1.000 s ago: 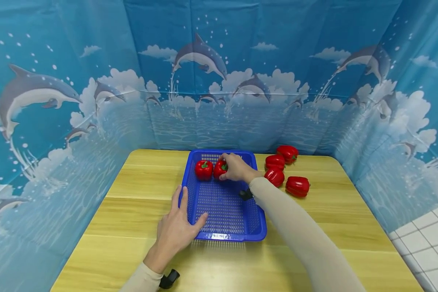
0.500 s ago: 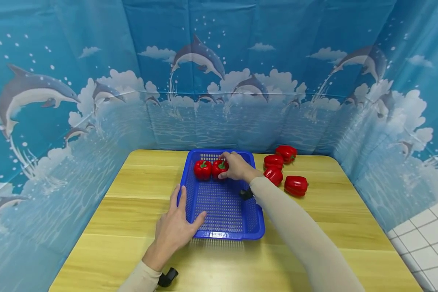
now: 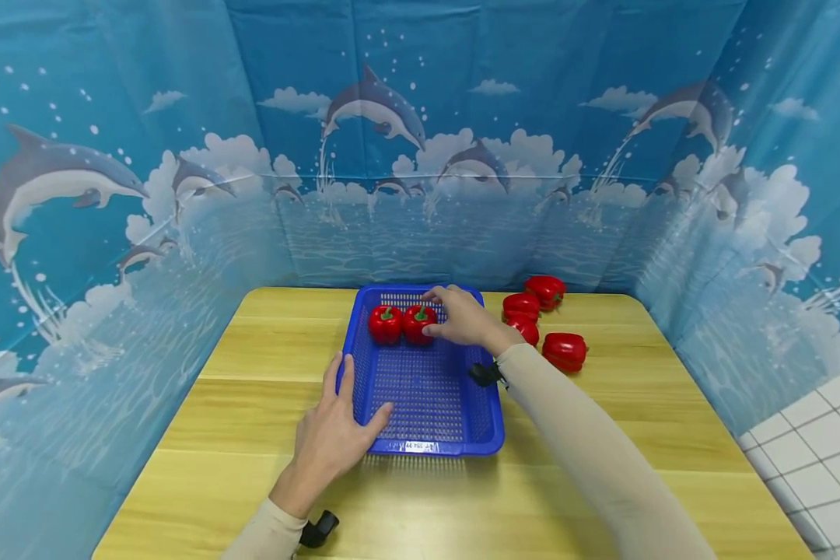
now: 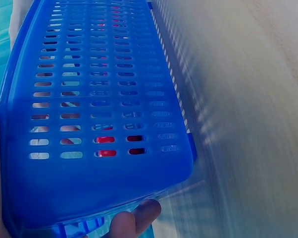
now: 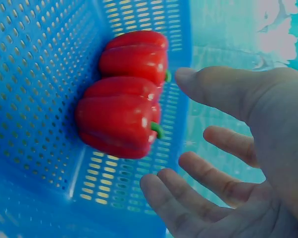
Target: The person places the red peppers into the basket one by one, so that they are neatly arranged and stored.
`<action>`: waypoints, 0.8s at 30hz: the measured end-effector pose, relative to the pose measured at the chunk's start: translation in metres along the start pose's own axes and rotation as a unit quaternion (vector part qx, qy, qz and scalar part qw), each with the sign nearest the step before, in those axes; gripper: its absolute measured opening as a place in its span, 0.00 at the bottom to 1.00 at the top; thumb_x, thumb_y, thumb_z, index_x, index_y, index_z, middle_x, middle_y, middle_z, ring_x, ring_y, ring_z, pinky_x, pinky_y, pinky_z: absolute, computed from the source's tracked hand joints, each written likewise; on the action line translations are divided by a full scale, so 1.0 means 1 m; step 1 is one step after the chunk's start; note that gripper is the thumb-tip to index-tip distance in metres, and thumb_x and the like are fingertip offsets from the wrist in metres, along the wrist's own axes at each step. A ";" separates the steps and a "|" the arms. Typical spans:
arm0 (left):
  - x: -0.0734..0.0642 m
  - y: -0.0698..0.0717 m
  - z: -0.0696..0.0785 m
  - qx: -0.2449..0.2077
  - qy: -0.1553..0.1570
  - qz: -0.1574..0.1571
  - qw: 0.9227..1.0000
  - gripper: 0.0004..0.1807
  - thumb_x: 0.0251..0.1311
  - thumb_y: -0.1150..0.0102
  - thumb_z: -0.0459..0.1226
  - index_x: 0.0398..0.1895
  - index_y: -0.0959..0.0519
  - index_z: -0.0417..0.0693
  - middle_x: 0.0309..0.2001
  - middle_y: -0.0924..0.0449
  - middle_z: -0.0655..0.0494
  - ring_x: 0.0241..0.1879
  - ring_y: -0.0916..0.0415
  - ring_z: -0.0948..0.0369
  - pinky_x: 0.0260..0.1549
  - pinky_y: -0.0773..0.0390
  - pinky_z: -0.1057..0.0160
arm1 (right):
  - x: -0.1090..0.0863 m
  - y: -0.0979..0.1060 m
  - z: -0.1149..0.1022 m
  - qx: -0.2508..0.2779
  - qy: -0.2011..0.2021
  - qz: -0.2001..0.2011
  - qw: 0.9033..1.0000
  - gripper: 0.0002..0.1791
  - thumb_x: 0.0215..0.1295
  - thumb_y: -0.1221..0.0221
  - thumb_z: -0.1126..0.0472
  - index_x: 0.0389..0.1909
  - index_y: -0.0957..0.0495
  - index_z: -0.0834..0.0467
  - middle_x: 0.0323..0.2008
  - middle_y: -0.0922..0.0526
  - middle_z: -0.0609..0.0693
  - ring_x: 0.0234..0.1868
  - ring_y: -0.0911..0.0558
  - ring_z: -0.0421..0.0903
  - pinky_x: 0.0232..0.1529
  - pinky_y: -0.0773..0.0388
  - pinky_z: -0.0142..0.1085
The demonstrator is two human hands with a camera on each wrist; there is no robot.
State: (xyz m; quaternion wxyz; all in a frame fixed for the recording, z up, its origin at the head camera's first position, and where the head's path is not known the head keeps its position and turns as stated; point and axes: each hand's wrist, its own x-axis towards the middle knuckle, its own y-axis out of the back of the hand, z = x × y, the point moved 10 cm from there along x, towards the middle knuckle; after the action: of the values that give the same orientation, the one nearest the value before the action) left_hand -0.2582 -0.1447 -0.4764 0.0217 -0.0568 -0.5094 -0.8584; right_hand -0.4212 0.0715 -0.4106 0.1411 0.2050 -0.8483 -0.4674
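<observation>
Two red bell peppers with green stems stand side by side at the far end of a blue perforated basket [image 3: 437, 449]. My right hand [image 3: 465, 319] is over the basket's far right side, beside the right bell pepper [image 3: 414, 330]. The right wrist view shows its spread fingers and thumb apart from that bell pepper [image 5: 114, 116]. The left bell pepper [image 3: 383, 327] sits against its neighbour. My left hand [image 3: 329, 435] rests at the basket's left rim, with fingers extended along it and thumb near the front corner. Fingertips [image 4: 149, 209] show beside the basket wall [image 4: 99, 183] in the left wrist view.
Several more red bell peppers lie right of the basket on the wooden table [image 3: 252, 373]: a front one [image 3: 565, 352], a far one [image 3: 546, 290], and others partly behind the right forearm. A dolphin-print curtain [image 3: 420, 225] hangs around the table's back and sides.
My right hand has let go of the right bell pepper and drawn slightly to the right. That pepper stays standing in the basket. The left hand keeps its place at the rim.
</observation>
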 end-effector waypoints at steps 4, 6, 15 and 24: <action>0.000 0.001 0.001 0.001 -0.001 -0.001 1.000 0.64 0.76 0.33 0.70 0.99 0.53 0.48 0.99 0.59 0.46 0.17 0.34 0.59 0.15 0.33 0.61 | -0.015 0.008 -0.002 0.016 0.015 0.006 1.000 0.37 0.82 0.26 0.54 0.84 0.25 0.61 0.78 0.20 0.66 0.81 0.21 0.66 0.81 0.19 0.64; 0.000 0.001 0.001 0.002 0.000 -0.001 1.000 0.64 0.76 0.34 0.71 0.99 0.53 0.48 0.99 0.59 0.47 0.17 0.33 0.58 0.16 0.33 0.61 | -0.021 0.011 -0.001 0.021 0.018 0.010 1.000 0.37 0.82 0.27 0.54 0.84 0.25 0.62 0.78 0.20 0.66 0.79 0.20 0.67 0.80 0.19 0.64; -0.003 0.000 -0.002 0.003 0.004 -0.005 1.000 0.64 0.75 0.35 0.71 0.99 0.52 0.48 0.99 0.59 0.47 0.19 0.33 0.58 0.16 0.33 0.60 | -0.048 0.026 0.012 0.034 0.012 0.042 0.998 0.34 0.83 0.28 0.53 0.83 0.24 0.59 0.77 0.20 0.64 0.75 0.17 0.65 0.76 0.14 0.63; -0.002 0.003 0.001 0.000 -0.002 0.006 1.000 0.64 0.76 0.36 0.72 0.99 0.53 0.48 0.99 0.57 0.47 0.17 0.35 0.58 0.16 0.33 0.60 | -0.080 0.052 0.042 0.021 0.016 0.115 0.993 0.29 0.85 0.30 0.55 0.79 0.21 0.61 0.74 0.17 0.67 0.73 0.15 0.69 0.73 0.15 0.67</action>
State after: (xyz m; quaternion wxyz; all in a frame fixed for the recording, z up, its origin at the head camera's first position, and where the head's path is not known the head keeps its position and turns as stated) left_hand -0.2560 -0.1452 -0.4734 0.0255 -0.0614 -0.5093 -0.8580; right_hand -0.3805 0.1659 -0.3920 0.2027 0.1167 -0.8733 -0.4273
